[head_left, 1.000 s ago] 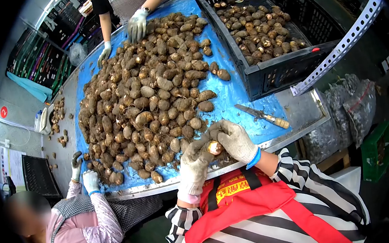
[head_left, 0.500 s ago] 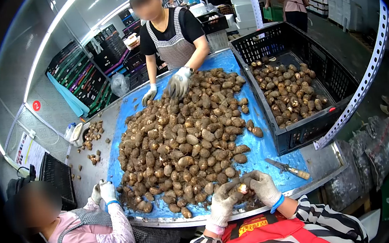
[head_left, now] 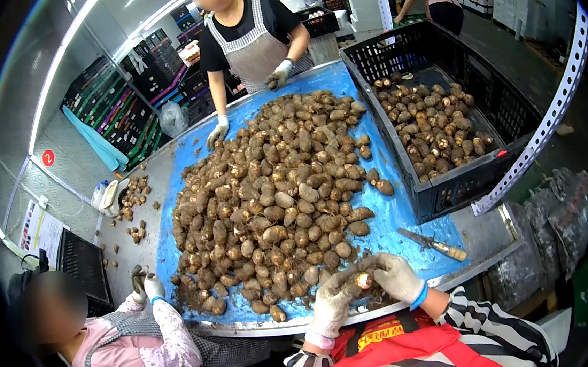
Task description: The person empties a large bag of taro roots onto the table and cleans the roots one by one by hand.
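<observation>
Both my hands wear dirty white knit gloves and meet at the near table edge. My left hand [head_left: 334, 301] is closed round a taro [head_left: 363, 281] whose pale cut end shows. Against the same taro's other side, my right hand [head_left: 396, 279] has its fingers pressed. Beyond them a big heap of brown, hairy taros [head_left: 267, 193] lies on blue plastic sheeting [head_left: 408, 208]. A knife [head_left: 432, 243] with a wooden handle rests on the sheeting to the right of my hands.
A black crate [head_left: 447, 177] partly filled with taros stands at the right, beside a perforated white post [head_left: 548, 126]. Across the table stands a co-worker [head_left: 246, 41]; another co-worker [head_left: 127, 352] is at the left. Plastic bags [head_left: 570, 222] sit at the lower right.
The view has tilted up, showing more of the room. The far co-worker's one hand has lifted off the heap and drawn back. My hands still hold the taro.
</observation>
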Tool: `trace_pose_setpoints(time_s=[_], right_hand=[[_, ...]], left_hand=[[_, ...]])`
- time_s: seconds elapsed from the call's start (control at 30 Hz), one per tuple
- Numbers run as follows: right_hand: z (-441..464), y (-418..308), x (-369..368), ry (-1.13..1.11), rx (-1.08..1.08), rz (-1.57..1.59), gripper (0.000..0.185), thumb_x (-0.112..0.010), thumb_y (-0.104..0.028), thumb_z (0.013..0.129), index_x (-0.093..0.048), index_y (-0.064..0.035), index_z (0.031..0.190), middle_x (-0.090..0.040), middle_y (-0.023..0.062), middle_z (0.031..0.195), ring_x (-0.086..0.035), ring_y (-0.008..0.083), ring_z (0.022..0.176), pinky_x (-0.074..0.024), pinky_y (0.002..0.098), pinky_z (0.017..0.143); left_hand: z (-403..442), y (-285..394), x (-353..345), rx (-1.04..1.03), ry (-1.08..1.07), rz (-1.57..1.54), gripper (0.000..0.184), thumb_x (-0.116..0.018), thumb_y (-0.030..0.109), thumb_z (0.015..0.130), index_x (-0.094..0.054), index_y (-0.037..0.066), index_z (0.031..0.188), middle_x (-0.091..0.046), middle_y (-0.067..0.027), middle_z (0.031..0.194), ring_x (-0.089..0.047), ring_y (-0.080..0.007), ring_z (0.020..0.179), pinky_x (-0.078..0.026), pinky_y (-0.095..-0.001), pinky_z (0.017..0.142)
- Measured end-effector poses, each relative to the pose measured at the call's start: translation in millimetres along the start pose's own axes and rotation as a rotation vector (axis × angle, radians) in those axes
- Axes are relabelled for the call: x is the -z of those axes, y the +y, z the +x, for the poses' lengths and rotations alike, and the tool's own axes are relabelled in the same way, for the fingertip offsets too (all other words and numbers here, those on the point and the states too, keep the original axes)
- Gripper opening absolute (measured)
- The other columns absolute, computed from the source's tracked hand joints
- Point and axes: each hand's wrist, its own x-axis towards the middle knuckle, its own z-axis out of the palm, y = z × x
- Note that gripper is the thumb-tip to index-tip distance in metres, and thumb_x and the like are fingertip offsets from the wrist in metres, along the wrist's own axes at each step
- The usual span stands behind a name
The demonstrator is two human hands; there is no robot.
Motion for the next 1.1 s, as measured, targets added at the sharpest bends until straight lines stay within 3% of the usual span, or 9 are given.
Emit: trace_pose_setpoints(time_s=[0.13,0.3,0.43,0.53,0.63,0.7,0.77,0.9,1.1], right_hand=[[11.4,16.8,13.8,-0.107,-0.004,-0.134,0.026,-0.054,-0.006,0.093,-0.070,0.0022,0.111,-0.074,0.0125,0.100,-0.067,0.0169,0.092,-0.0540,0.0320,0.083],[12.3,1.1,26.7,-0.243,-0.122,0.302,0.042,-0.053,-0.007,0.095,-0.059,0.0010,0.136,-0.070,0.0090,0.117,-0.062,0.0139,0.106,-0.0492,0.0292,0.095],[7.8,-14.3,14.5,-0.304,-0.213,0.342,0.039,-0.065,-0.014,0.094,-0.064,0.0008,0.130,-0.071,0.0058,0.109,-0.063,0.0108,0.096,-0.0519,0.0275,0.088],[2.2,-9.2,-0.2,-0.145,-0.269,0.310,0.030,-0.064,-0.012,0.094,-0.069,0.0032,0.119,-0.072,0.0060,0.099,-0.064,0.0106,0.090,-0.0540,0.0281,0.082],[2.3,20.4,-15.9,0.053,-0.298,0.515,0.027,-0.063,-0.012,0.093,-0.070,0.0036,0.114,-0.073,0.0070,0.094,-0.064,0.0095,0.087,-0.0540,0.0289,0.078],[-0.1,19.5,-15.9,0.030,-0.265,0.362,0.026,-0.062,-0.012,0.093,-0.070,0.0039,0.112,-0.073,0.0095,0.093,-0.065,0.0103,0.086,-0.0538,0.0296,0.077],[0.0,8.1,-15.5,0.006,-0.265,0.137,0.024,-0.061,-0.011,0.090,-0.070,0.0036,0.108,-0.073,0.0141,0.091,-0.069,0.0162,0.085,-0.0545,0.0314,0.078],[7.9,-2.7,-6.2,-0.033,-0.022,-0.121,0.026,-0.062,-0.010,0.088,-0.071,-0.0004,0.110,-0.074,0.0171,0.099,-0.072,0.0294,0.091,-0.0555,0.0369,0.082],[9.1,-21.0,10.2,-0.188,-0.055,-0.065,0.036,-0.066,-0.014,0.087,-0.069,-0.0024,0.121,-0.073,0.0182,0.106,-0.072,0.0274,0.097,-0.0553,0.0342,0.086]], left_hand=[[1.2,2.8,7.9,-0.051,0.048,0.236,0.045,-0.075,0.016,0.091,-0.061,-0.001,0.130,-0.070,-0.0088,0.115,-0.067,-0.0147,0.094,-0.056,-0.0291,0.085],[-3.3,16.7,16.2,-0.032,0.048,0.017,0.043,-0.071,0.005,0.087,-0.059,-0.007,0.127,-0.070,-0.0137,0.114,-0.068,-0.0189,0.101,-0.056,-0.0304,0.089],[-3.3,24.1,10.7,0.001,0.055,0.170,0.050,-0.069,0.003,0.088,-0.057,-0.005,0.136,-0.068,-0.0130,0.122,-0.066,-0.0183,0.106,-0.053,-0.0293,0.093],[-5.2,30.0,-6.6,-0.139,0.150,0.298,0.050,-0.069,0.004,0.089,-0.056,-0.004,0.137,-0.065,-0.0129,0.127,-0.064,-0.0170,0.109,-0.052,-0.0289,0.094],[-8.0,18.7,-7.5,-0.114,0.108,0.234,0.074,-0.075,0.004,0.081,-0.045,0.001,0.148,-0.062,-0.0122,0.130,-0.063,-0.0160,0.109,-0.052,-0.0285,0.094],[-12.4,4.9,-11.6,-0.165,0.120,0.321,0.092,-0.078,0.004,0.073,-0.036,0.005,0.154,-0.063,-0.0114,0.128,-0.063,-0.0158,0.107,-0.053,-0.0286,0.092],[-10.8,-2.9,-7.3,-0.130,0.118,0.222,0.090,-0.078,0.004,0.073,-0.038,0.004,0.153,-0.063,-0.0112,0.127,-0.063,-0.0161,0.108,-0.053,-0.0290,0.091],[-14.5,12.7,-6.2,-0.108,0.097,0.224,0.084,-0.078,0.003,0.074,-0.041,0.004,0.150,-0.062,-0.0113,0.127,-0.062,-0.0181,0.110,-0.053,-0.0308,0.093],[-15.1,16.5,-3.4,-0.185,0.100,0.488,0.081,-0.077,0.004,0.074,-0.046,0.008,0.148,-0.059,-0.0136,0.130,-0.060,-0.0239,0.117,-0.050,-0.0346,0.100]])
